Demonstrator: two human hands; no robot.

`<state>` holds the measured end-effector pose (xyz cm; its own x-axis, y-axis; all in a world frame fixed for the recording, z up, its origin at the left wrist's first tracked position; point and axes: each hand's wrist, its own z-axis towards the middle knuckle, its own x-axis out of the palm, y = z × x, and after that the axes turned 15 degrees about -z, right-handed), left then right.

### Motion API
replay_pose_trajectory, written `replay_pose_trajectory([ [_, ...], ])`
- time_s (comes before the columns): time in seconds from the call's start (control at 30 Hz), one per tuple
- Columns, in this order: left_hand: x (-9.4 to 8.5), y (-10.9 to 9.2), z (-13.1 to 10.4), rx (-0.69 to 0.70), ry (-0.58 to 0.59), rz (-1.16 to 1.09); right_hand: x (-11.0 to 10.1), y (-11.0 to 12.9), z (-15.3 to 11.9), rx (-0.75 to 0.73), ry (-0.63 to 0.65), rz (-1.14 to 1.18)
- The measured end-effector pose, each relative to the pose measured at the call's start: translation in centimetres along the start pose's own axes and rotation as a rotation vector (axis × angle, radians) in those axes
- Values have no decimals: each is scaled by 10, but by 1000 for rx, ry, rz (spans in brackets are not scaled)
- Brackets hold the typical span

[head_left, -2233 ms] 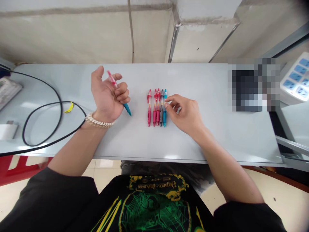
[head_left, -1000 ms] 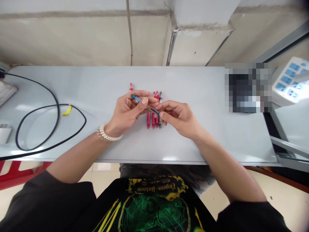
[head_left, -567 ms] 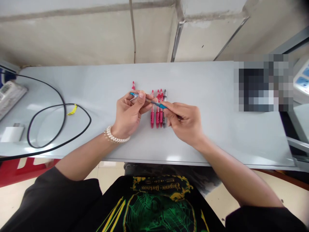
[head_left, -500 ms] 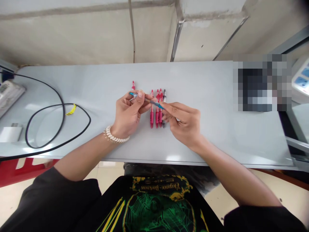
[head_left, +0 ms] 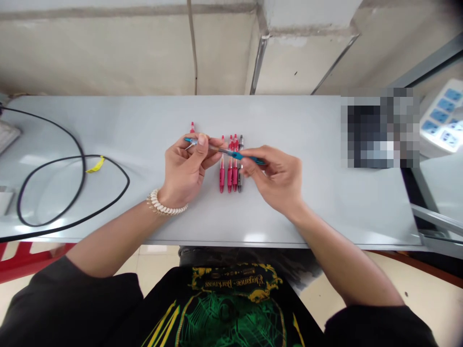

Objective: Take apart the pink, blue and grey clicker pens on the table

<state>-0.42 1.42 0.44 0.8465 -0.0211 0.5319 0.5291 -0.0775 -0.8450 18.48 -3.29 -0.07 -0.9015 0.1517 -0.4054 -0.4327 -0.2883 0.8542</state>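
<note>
Disassembly step, I judge: left hand (head_left: pixel 183 166) and right hand (head_left: pixel 278 176) both pinched shut on slim blue plastic pen (head_left: pixel 224 152), above 4 lined-up pens (head_left: pixel 230 164); next needs a straight axial pull.

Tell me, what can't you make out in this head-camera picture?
- Pixelated patch, head view: blurring hides whatever lies there.
- Blue pen: its ends are covered by the left hand and right hand.
- Row of pens: partly behind the blue pen and fingers.
- Power strip: cut by the right edge.
- Black cable: runs off the left edge.
</note>
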Motion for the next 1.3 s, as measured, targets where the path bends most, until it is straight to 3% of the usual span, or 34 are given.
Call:
replay_pose_trajectory([
  [0.07,-1,1,0,4,10,-3,0,0,0,-68,-41,-35],
  [0.2,-3,3,0,20,42,-48,-1,1,0,-6,-14,12],
  [0.33,-1,3,1,26,27,-39,-2,0,0,-89,-51,-80],
  [0.47,0,4,-2,-3,27,-11,1,-4,-1,20,42,-34],
  [0.57,-1,4,-1,-17,36,-25,1,-5,0,-91,64,-136],
  [0.67,-7,2,8,-10,-9,-67,-7,-3,3,-185,-8,-287],
  [0.9,-26,1,29,32,-136,-130,-24,9,7,-132,-157,-293],
  [1.13,-20,8,20,-10,-42,-131,-11,4,3,-236,-62,-297],
  [1.3,-12,8,10,55,19,-30,-4,-3,1,-308,-116,-366],
])
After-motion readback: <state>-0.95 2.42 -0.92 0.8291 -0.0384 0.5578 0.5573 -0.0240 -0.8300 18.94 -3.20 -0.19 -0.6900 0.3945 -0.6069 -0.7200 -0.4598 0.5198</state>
